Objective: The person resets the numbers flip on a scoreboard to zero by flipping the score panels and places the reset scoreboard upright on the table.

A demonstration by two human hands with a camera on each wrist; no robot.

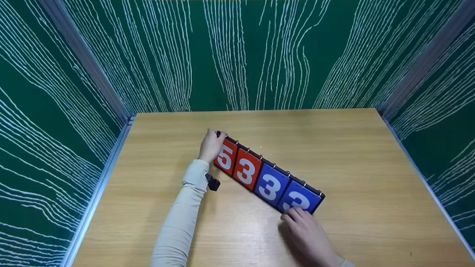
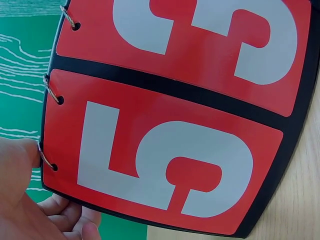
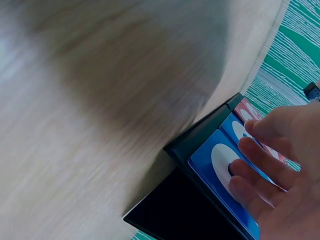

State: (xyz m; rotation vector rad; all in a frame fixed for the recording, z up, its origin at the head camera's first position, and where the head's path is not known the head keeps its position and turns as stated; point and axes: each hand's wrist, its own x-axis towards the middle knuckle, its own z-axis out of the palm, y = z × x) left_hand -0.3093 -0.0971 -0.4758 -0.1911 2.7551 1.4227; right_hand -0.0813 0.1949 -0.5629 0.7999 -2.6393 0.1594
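Observation:
A flip scoreboard [image 1: 254,174] stands aslant on the table, its ring-bound cards reading 5 and 3 in red, then 3 and 3 in blue. My left hand [image 1: 212,144] grips its upper left corner. The left wrist view shows that hand [image 2: 47,200] beside the red 5 card [image 2: 165,155], fingers partly hidden behind the board. At the other end, my right hand [image 1: 306,228] has its fingertips at the lower edge of the last blue card [image 1: 301,194]. Loosely bent fingers of the right hand [image 3: 280,170] lie over the blue cards [image 3: 220,155] in the right wrist view.
The wooden table [image 1: 167,222] lies beneath the scoreboard. Green panels with white wavy lines [image 1: 237,55] rise behind it and at both sides, joined by grey posts [image 1: 89,59]. A black wrist device [image 1: 213,182] is strapped at the left sleeve.

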